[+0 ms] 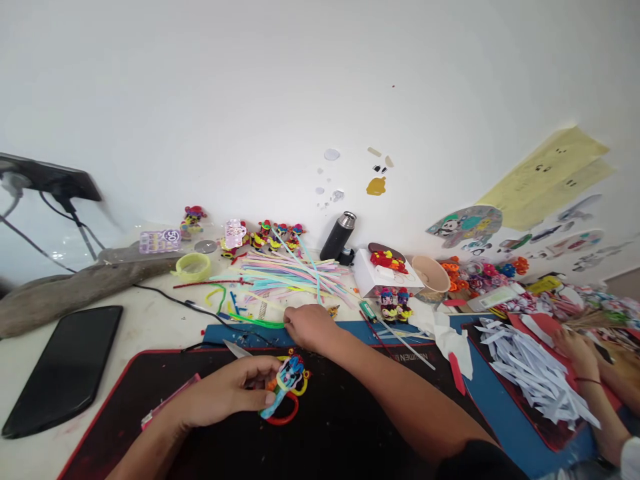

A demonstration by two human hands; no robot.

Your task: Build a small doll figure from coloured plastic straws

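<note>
My left hand (235, 390) grips a small pipe-cleaner doll (291, 373) with a blue, white and black head and a light blue strip below. Under that hand lie scissors (286, 412) with red and yellow handles, their blade tip showing past the knuckles. My right hand (313, 327) is stretched forward, fingers bent and pressed together at the end of some bright green pipe cleaners (257, 322). Its fingertips are partly hidden. Just behind it spreads a pile of pastel pipe cleaners (285, 275).
A black phone-like slab (63, 370) lies left. Along the wall stand finished dolls (265, 235), a yellow tape roll (193, 267), a dark flask (339, 237) and a white box (385, 270). At right, another person's hand (575, 350) is beside white paper strips (535, 373).
</note>
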